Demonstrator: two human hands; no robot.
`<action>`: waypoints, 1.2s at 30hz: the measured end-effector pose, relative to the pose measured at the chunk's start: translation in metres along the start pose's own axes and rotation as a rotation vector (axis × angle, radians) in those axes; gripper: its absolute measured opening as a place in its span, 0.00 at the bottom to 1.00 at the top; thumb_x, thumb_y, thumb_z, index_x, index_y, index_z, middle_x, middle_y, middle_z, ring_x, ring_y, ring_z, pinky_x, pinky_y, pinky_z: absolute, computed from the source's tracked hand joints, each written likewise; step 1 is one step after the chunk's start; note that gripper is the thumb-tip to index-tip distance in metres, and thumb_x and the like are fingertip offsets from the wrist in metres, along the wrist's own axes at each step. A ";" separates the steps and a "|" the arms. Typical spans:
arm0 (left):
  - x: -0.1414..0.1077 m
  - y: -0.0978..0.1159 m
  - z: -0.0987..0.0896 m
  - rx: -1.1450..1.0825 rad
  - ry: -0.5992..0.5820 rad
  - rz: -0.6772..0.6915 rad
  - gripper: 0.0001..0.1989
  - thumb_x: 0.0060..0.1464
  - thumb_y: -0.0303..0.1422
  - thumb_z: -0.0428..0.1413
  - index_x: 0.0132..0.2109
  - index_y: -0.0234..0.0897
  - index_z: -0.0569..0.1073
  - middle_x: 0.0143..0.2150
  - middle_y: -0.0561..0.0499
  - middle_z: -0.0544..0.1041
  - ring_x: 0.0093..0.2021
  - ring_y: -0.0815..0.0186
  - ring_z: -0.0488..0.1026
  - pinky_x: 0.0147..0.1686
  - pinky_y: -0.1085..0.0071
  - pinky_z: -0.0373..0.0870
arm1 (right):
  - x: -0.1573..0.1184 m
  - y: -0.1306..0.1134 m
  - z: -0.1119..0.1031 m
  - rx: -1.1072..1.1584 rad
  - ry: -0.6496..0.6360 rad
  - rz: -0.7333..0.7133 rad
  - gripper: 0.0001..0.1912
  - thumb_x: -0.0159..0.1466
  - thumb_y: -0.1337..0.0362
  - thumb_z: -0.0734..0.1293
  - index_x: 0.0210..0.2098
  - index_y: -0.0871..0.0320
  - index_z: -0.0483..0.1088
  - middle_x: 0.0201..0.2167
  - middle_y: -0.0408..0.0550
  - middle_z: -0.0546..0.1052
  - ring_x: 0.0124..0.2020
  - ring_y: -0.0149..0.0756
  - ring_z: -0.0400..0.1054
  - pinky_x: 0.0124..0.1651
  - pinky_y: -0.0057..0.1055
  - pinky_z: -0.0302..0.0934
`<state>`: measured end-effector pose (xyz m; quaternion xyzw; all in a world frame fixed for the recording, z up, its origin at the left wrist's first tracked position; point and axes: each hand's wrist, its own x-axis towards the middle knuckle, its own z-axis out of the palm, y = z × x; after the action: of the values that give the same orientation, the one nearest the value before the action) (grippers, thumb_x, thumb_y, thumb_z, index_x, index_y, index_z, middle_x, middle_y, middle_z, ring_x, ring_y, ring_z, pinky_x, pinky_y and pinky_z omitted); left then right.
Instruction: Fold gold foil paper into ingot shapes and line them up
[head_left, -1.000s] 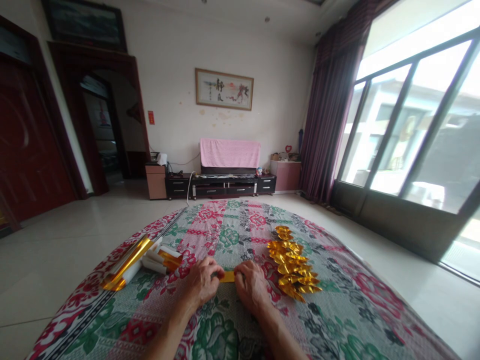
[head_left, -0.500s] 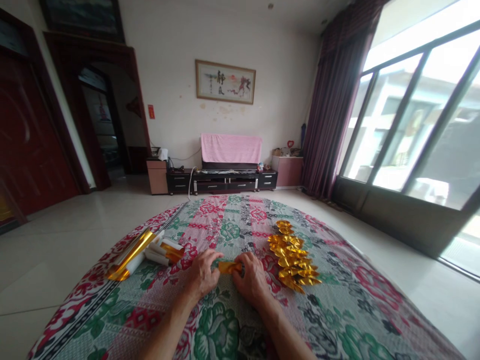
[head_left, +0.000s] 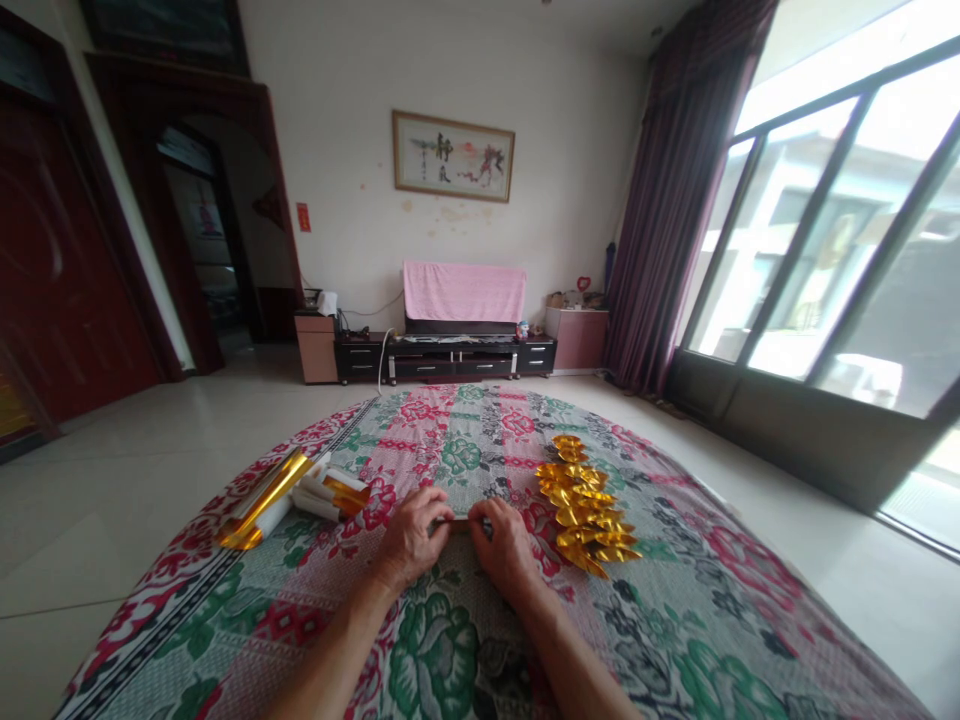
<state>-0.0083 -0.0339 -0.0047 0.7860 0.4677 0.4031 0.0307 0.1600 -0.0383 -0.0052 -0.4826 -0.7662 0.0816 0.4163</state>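
My left hand [head_left: 417, 530] and my right hand [head_left: 501, 536] pinch opposite ends of a small strip of gold foil paper [head_left: 460, 525] just above the patterned cloth. Only a thin edge of the paper shows between the fingertips. To the right lies a pile of folded gold paper pieces [head_left: 589, 505], shaped like boats with pointed ends. On the left are rolled sheets of gold and white paper [head_left: 274, 497], beside a smaller bundle [head_left: 334, 494] of the same kind.
The round table wears a floral cloth [head_left: 439, 650] in red, green and grey. Beyond it, a low black TV cabinet [head_left: 465, 365] stands by the wall, with a pink cloth [head_left: 465, 290] over the screen. Tall windows [head_left: 817, 240] are on the right.
The gold paper between my hands has turned from showing a broad face to showing a narrow edge. Both hands remain in nearly the same place.
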 end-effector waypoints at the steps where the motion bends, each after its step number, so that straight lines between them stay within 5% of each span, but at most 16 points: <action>1: 0.000 0.000 0.000 0.001 0.000 -0.007 0.08 0.48 0.25 0.52 0.34 0.39 0.74 0.40 0.48 0.71 0.44 0.64 0.67 0.46 0.67 0.65 | 0.000 0.000 0.000 0.003 0.000 -0.003 0.07 0.59 0.71 0.60 0.31 0.57 0.69 0.30 0.44 0.72 0.35 0.32 0.65 0.40 0.26 0.54; 13: 0.003 0.011 -0.010 0.127 0.040 0.037 0.10 0.56 0.29 0.48 0.36 0.41 0.75 0.36 0.49 0.69 0.40 0.66 0.66 0.43 0.69 0.64 | 0.003 0.003 0.002 0.004 0.162 0.056 0.05 0.55 0.69 0.62 0.33 0.58 0.66 0.32 0.46 0.69 0.36 0.35 0.64 0.40 0.29 0.56; 19: 0.002 0.005 -0.006 0.116 0.041 0.056 0.10 0.57 0.30 0.48 0.37 0.39 0.74 0.36 0.48 0.70 0.39 0.66 0.66 0.43 0.70 0.65 | 0.002 0.001 0.000 0.039 0.125 0.027 0.05 0.58 0.68 0.61 0.28 0.58 0.67 0.29 0.44 0.69 0.34 0.33 0.64 0.39 0.27 0.55; 36: 0.001 -0.006 0.000 0.206 0.151 0.199 0.12 0.56 0.27 0.49 0.45 0.41 0.73 0.33 0.49 0.70 0.36 0.67 0.68 0.39 0.71 0.67 | 0.002 -0.001 -0.001 0.044 0.097 0.041 0.07 0.59 0.67 0.61 0.35 0.56 0.70 0.31 0.43 0.75 0.34 0.33 0.67 0.40 0.26 0.57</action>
<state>-0.0118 -0.0296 -0.0067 0.7949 0.4274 0.4121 -0.1251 0.1601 -0.0377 -0.0033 -0.4922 -0.7331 0.0834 0.4619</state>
